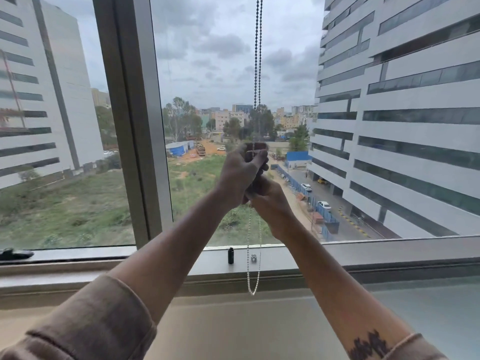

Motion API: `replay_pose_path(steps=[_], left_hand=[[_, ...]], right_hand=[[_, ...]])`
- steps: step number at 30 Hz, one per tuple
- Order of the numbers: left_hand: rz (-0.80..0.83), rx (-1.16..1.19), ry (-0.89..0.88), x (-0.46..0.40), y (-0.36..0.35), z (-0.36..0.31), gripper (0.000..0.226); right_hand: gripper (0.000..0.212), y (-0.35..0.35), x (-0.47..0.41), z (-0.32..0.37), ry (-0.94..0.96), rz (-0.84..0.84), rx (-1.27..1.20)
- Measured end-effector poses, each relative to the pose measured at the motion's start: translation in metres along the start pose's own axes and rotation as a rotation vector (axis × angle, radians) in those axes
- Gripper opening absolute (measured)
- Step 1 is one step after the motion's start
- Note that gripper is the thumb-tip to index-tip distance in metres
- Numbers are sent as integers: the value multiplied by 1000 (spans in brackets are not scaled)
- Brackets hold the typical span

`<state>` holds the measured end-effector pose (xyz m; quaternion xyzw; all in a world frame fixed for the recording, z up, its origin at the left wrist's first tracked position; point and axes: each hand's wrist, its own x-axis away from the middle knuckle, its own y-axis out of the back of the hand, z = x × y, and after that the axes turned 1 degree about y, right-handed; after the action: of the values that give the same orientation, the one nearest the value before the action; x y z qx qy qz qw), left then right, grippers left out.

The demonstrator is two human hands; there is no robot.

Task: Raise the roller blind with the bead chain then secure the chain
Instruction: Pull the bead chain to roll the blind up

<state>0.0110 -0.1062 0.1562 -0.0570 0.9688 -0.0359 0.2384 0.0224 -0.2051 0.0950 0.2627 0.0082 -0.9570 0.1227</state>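
The bead chain (258,55) hangs as two strands from above the frame, in front of the window glass. My left hand (242,170) is closed around both strands at mid height. Just below and partly behind it, my right hand (270,201) also grips the chain. Beneath my hands the chain's loop (253,276) dangles past the sill, and its bottom hangs free in front of the wall. A small metal clip (253,258) sits on the sill beside the loop. No blind fabric is in view; the glass is uncovered.
A grey window mullion (135,120) stands to the left of my arms. A small black cylinder (230,255) stands on the sill (363,255) near the clip. A dark handle (14,254) lies at the sill's far left. Tall buildings show outside.
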Motion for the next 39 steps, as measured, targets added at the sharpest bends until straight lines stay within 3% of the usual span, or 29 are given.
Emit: replay_pose_path(steps=[12,27,32,35,39], left_hand=[[-4,-99,117,36,34,111,17],[47,-147,213,85,74,201,26],[53,-108,243,93,87,224,18],[65,-106,225,97,94,235,17],[30,-191,248,94,109,262,11]], right_hand=[[11,-11,40,-103,-169,-27,239],[24,-43,98,-170,-328,-123,335],[3,-49,105,-190,-372,-168,365],[12,-48,107,-200,-382,-202,406],[8,-44,105,-218,-389,-244,447]])
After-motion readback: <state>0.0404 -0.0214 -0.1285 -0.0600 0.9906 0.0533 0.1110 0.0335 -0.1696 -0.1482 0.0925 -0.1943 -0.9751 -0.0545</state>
